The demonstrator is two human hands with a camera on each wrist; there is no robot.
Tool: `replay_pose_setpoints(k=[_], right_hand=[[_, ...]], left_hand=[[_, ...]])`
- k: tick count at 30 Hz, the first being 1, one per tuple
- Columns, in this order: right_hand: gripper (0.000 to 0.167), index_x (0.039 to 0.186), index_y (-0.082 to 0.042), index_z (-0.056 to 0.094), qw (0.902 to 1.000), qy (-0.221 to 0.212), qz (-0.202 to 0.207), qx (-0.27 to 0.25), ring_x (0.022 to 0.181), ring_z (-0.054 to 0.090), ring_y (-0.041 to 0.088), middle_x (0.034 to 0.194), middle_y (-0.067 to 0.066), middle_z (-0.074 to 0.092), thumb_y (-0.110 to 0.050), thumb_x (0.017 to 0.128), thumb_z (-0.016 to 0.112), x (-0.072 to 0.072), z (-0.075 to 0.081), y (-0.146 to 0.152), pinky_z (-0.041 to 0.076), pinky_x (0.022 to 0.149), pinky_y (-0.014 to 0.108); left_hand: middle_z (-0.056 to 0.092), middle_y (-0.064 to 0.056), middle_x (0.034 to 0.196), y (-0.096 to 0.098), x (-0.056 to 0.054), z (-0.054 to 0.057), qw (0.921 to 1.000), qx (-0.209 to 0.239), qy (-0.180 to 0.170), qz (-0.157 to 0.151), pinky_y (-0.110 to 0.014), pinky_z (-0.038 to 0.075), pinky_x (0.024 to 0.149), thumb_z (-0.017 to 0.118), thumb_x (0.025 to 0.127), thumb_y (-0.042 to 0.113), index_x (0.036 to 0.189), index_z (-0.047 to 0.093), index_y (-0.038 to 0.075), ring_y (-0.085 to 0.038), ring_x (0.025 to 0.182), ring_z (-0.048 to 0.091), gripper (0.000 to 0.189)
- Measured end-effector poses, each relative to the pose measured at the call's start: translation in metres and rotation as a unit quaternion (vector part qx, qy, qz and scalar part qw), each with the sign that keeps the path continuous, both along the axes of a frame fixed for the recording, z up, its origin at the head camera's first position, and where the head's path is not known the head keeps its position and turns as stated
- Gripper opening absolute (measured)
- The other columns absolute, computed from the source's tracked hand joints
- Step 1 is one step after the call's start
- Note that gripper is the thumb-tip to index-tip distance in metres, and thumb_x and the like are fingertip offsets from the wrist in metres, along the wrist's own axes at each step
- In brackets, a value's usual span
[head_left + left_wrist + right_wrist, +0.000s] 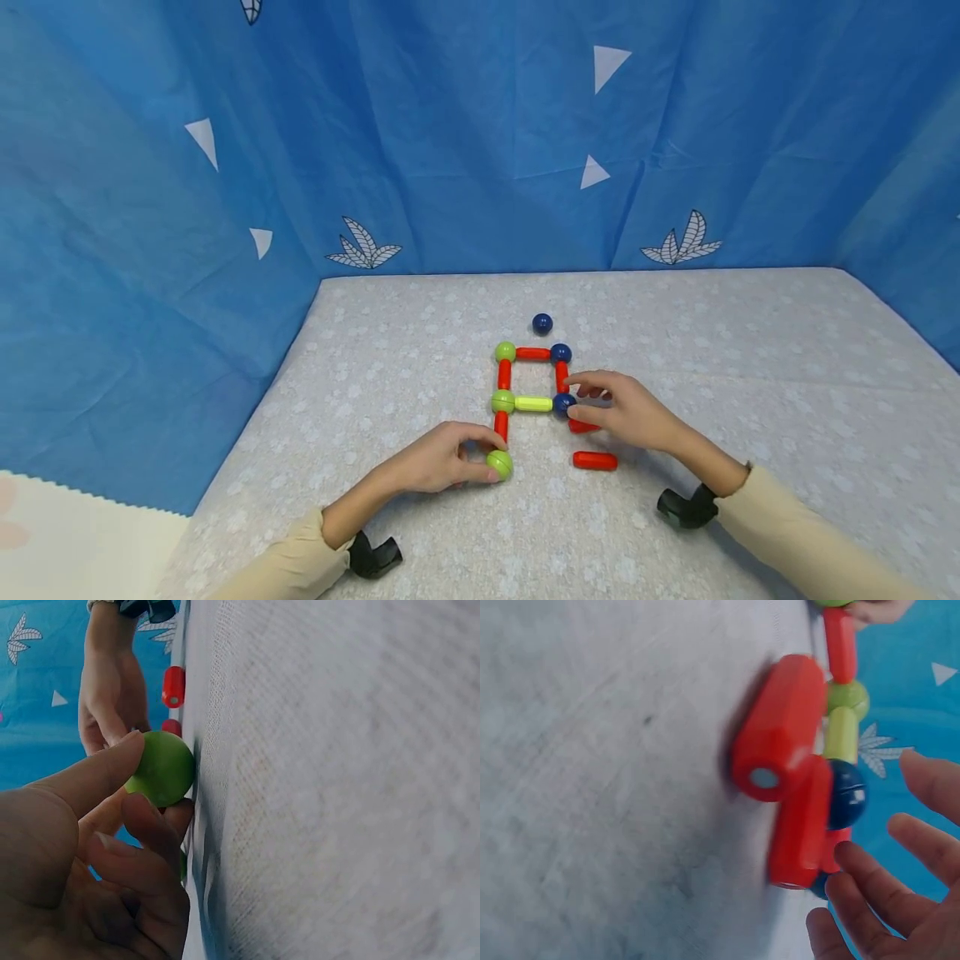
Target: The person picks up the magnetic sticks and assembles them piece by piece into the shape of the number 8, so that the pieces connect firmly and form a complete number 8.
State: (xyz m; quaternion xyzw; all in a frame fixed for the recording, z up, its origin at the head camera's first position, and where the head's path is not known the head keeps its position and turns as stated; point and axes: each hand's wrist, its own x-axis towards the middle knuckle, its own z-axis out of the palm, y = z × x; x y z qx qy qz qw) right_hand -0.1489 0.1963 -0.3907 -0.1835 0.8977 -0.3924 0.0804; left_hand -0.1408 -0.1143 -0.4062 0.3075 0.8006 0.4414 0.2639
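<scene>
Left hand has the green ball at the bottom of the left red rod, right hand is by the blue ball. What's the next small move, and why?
Probably seat the green ball against the red rod above it. The left hand pinches the ball just below that rod's end. The right hand rests by the blue ball, open in its wrist view, steadying the frame.

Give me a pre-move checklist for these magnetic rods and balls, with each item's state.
1. Left hand pinches the green ball: ok.
2. Green ball joined to the red rod above it: cannot tell, fingers cover the joint.
3. Right hand at the blue ball: ok, fingertips beside it; grip cannot tell.
4. Upper square closed: ok.
5. Loose rod within reach of the right hand: ok.
6. Spare blue ball free behind the frame: ok.
</scene>
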Motion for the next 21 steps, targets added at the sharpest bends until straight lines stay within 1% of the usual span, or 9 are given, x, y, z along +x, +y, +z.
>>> replay_pose_setpoints(k=[3,7,12,15,18,21], right_hand=[[0.035,0.122,-0.006,0.067,0.9999,0.012,0.003,0.000,0.098,0.059,0.022,0.107,0.004,0.066,-0.024,0.092,0.072,0.008,0.006,0.003,0.050,0.086,0.048],[0.027,0.114,-0.009,0.072,0.9996,0.026,0.014,-0.002,0.091,0.058,0.017,0.101,-0.002,0.066,-0.022,0.091,0.073,0.023,0.008,0.006,0.050,0.084,0.047],[0.024,0.109,-0.016,0.073,0.9994,0.014,0.028,0.015,0.089,0.058,0.015,0.097,-0.008,0.066,-0.030,0.090,0.074,0.042,0.006,0.012,0.051,0.080,0.042],[0.024,0.107,-0.017,0.073,0.9992,0.013,0.027,0.028,0.088,0.058,0.015,0.095,-0.010,0.064,-0.033,0.089,0.075,0.048,0.005,0.016,0.051,0.077,0.038],[0.023,0.106,-0.016,0.073,0.9991,0.016,0.024,0.031,0.088,0.058,0.014,0.094,-0.012,0.064,-0.031,0.088,0.077,0.051,0.004,0.020,0.051,0.076,0.036],[0.022,0.105,-0.016,0.074,0.9991,0.016,0.023,0.032,0.089,0.058,0.013,0.095,-0.012,0.064,-0.029,0.087,0.077,0.052,0.001,0.022,0.051,0.076,0.035]], left_hand=[[0.063,0.007,0.103,-0.001,0.000,0.000,1.0000,0.000,-0.005,0.003,-0.024,0.045,0.048,0.076,0.090,0.021,0.117,0.070,0.018,-0.010,0.051,0.052,0.028],[0.063,0.007,0.103,0.000,0.000,-0.001,1.0000,0.003,-0.004,0.003,-0.023,0.044,0.048,0.075,0.090,0.019,0.117,0.069,0.018,-0.008,0.051,0.051,0.028],[0.064,0.007,0.103,0.000,-0.001,-0.002,1.0000,0.006,-0.005,0.001,-0.023,0.043,0.048,0.075,0.090,0.020,0.118,0.069,0.018,-0.007,0.051,0.050,0.028],[0.064,0.007,0.103,0.000,-0.001,-0.003,1.0000,0.007,-0.004,0.003,-0.022,0.042,0.048,0.075,0.090,0.020,0.117,0.069,0.019,-0.006,0.051,0.048,0.028],[0.063,0.007,0.103,-0.001,-0.001,-0.003,1.0000,0.006,-0.003,0.005,-0.022,0.042,0.048,0.076,0.090,0.020,0.116,0.070,0.019,-0.006,0.052,0.046,0.027],[0.063,0.007,0.103,-0.001,-0.001,-0.003,1.0000,0.006,-0.005,0.003,-0.022,0.042,0.049,0.075,0.090,0.020,0.117,0.069,0.019,-0.006,0.052,0.047,0.028]])
